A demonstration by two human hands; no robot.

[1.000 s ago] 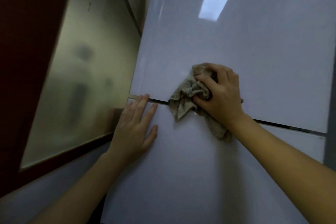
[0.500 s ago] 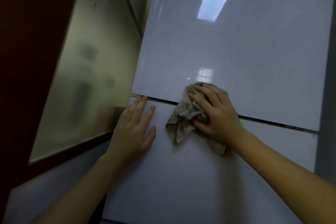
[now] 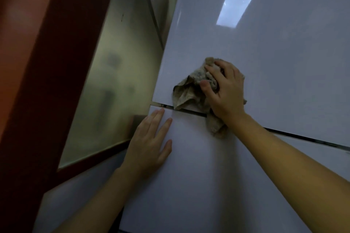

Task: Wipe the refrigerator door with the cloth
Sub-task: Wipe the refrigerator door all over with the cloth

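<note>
cloth [image 3: 191, 89] — partly hidden under right hand [image 3: 226, 91], which clutches it | bunched, trailing down across door [image 3: 274, 62] seam | left hand [image 3: 149, 143] — flat, fingers spread

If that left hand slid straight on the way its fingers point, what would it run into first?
Probably the seam between the two fridge doors, just past the left hand. The hanging edge of the cloth sits slightly right of that line, so it might be missed.
</note>
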